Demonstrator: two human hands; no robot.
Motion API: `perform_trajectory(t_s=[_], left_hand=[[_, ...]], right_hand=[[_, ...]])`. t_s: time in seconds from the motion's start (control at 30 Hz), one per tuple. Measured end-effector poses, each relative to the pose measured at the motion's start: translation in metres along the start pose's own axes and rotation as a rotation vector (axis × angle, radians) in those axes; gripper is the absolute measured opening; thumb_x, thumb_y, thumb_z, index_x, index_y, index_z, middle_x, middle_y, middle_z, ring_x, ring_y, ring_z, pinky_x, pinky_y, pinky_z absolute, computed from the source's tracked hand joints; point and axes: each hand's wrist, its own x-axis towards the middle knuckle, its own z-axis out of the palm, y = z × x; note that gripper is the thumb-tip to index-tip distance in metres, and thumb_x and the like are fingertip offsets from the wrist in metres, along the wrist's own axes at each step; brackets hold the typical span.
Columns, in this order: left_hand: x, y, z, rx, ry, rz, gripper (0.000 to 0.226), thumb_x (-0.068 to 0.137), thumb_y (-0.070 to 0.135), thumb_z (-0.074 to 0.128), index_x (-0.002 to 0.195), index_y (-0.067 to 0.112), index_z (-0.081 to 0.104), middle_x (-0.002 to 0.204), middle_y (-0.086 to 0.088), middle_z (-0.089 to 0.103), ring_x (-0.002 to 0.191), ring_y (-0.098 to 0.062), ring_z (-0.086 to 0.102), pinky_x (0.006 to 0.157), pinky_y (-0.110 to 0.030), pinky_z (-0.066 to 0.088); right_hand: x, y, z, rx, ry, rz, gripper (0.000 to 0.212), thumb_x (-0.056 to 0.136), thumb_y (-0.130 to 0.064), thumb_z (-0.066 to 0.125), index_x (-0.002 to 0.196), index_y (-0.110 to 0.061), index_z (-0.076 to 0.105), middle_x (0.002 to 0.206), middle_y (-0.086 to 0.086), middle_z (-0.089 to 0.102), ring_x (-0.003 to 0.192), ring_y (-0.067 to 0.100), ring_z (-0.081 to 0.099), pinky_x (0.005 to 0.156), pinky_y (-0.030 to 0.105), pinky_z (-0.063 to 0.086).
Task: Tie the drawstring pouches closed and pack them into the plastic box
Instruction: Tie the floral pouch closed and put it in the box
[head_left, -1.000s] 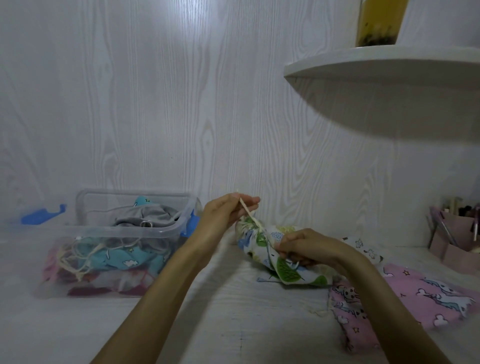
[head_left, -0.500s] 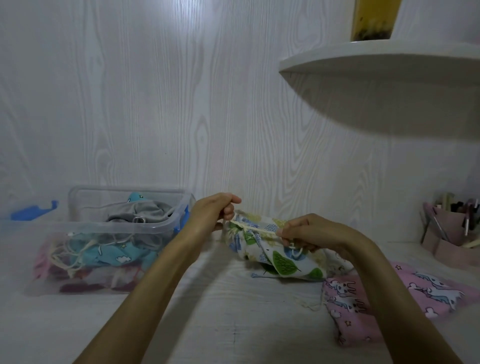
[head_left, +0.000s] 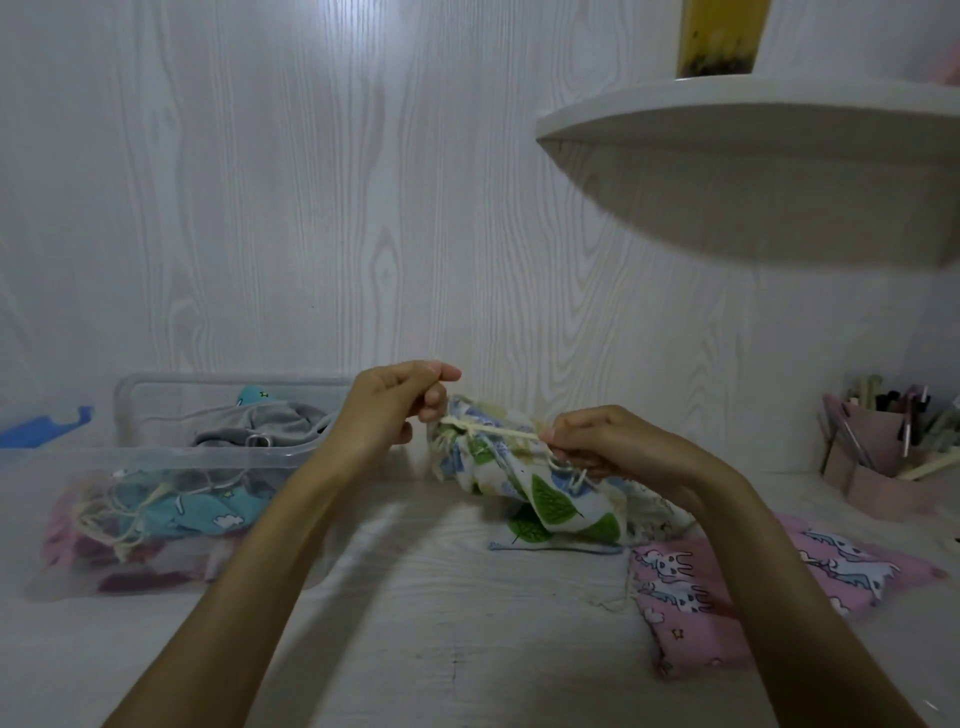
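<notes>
White wood-grain desk (head_left: 441, 613), backed by a matching wall panel (head_left: 311, 208); curved white shelf (head_left: 753, 119) at 1 o'clock, bearing a yellow container (head_left: 722, 36) cut off by the frame edge. Clear plastic box (head_left: 171, 467) at 9 o'clock on the desk, holding a grey pouch (head_left: 260, 426) on top, a teal cloud-print pouch (head_left: 208, 512) beneath, pink fabric at the bottom and loose cream cords. Blue plastic piece (head_left: 41, 428) at the box's 10 o'clock, kind unclear. Pink unicorn-print pouch (head_left: 753, 587) lying flat at 4 o'clock. Pink pen holder (head_left: 878, 457) at 3 o'clock, filled with pens. Leaf-print drawstring pouch (head_left: 519, 478) at centre, lifted at its gathered neck, its lower end on the desk, touching the pink pouch. Left hand (head_left: 389, 410) at the pouch's 10 o'clock, fingers curled, thumb and forefinger pinched together at the neck end of the cord. Right hand (head_left: 608, 441) at its 3 o'clock, fingers curled, pinching the other end. Cream drawstring (head_left: 493, 431) stretched taut between both hands, wound around the neck.
</notes>
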Motion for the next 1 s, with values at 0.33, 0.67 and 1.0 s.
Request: perform_trajectory(t_s=[0.33, 0.67, 1.0], left_hand=[[-0.008, -0.018, 0.025, 0.233, -0.349, -0.046, 0.02, 0.094, 0.019, 0.054, 0.089, 0.019, 0.073, 0.064, 0.009, 0.068, 0.048, 0.003, 0.049, 0.041, -0.009, 0.031], [-0.031, -0.026, 0.06, 0.413, -0.749, -0.096, 0.034, 0.098, 0.025, 0.047, 0.074, 0.007, 0.063, 0.043, 0.017, 0.047, 0.043, 0.002, 0.038, 0.048, -0.007, 0.03], [-0.02, -0.02, 0.042, 0.217, -0.676, -0.286, 0.037, 0.101, 0.029, 0.038, 0.1, 0.017, 0.073, 0.072, 0.012, 0.065, 0.067, -0.002, 0.056, 0.064, -0.015, 0.046]], right_hand=[[-0.028, -0.034, -0.012, -0.272, 0.053, -0.108, 0.034, 0.087, -0.042, 0.056, 0.06, -0.023, 0.063, 0.079, 0.0, 0.062, 0.091, 0.009, 0.061, 0.074, 0.018, 0.035], [-0.018, -0.043, 0.018, -0.333, 0.046, -0.188, 0.031, 0.097, -0.037, 0.044, 0.086, -0.024, 0.069, 0.095, -0.017, 0.063, 0.089, -0.005, 0.057, 0.073, 0.007, 0.036], [-0.009, -0.016, 0.0, -0.406, 0.07, -0.27, 0.018, 0.095, -0.019, 0.05, 0.101, -0.031, 0.062, 0.113, -0.014, 0.06, 0.11, 0.004, 0.052, 0.088, 0.021, 0.042]])
